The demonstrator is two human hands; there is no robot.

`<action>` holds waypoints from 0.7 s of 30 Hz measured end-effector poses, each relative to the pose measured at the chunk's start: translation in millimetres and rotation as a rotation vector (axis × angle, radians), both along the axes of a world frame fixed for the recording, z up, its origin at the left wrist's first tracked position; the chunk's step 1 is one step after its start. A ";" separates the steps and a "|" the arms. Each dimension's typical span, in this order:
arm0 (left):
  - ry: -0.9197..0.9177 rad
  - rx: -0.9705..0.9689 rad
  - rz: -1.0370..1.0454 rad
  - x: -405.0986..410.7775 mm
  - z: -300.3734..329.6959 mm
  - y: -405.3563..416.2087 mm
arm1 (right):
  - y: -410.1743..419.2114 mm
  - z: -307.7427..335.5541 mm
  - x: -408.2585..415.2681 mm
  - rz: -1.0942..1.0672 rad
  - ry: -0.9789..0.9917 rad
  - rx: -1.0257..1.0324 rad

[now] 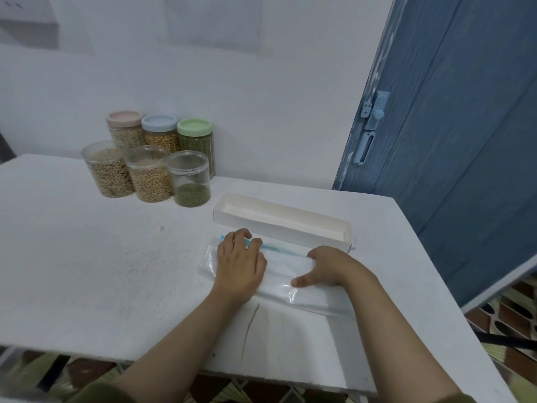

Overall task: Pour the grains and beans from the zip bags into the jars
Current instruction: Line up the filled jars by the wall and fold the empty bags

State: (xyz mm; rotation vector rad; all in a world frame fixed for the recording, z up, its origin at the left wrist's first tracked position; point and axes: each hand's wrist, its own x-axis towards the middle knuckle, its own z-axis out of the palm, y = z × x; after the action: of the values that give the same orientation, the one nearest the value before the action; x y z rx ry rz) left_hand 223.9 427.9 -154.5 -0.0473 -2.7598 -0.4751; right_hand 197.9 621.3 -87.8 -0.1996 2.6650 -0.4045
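Bags, clear and apparently emptied, lie flat in a stack on the surface under both hands. The left hand presses down with fingers near straight, its tips at the blue zip strip; the right hand has its fingers curled round the far edge of the stack, thumb on top. Just beyond the fingers lies an open white box; well beyond the left fingers stand three lidless jars, the green one barely filled. Smoothing works best pressing outward, edges kept aligned.
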 end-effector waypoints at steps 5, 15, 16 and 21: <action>-0.116 -0.018 0.012 -3.6 24.1 1.4 | 4.5 6.3 2.1 0.026 0.317 0.028; -0.335 -0.056 -0.141 -36.0 51.0 -20.3 | 2.3 -6.3 0.2 -0.040 0.545 -0.080; -0.300 -0.072 -0.143 -38.8 53.7 -19.9 | 1.8 -4.9 -0.7 -0.050 0.560 -0.093; 0.131 -0.096 -0.165 -55.0 78.2 -20.5 | -3.6 17.9 -12.3 -0.154 0.779 -0.138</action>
State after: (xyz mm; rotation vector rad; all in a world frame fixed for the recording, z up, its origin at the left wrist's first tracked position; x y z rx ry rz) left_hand 168.9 407.4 -76.3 -0.3201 -2.6593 -0.3675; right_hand 185.6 617.7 -69.9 -0.2294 3.4323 -0.6704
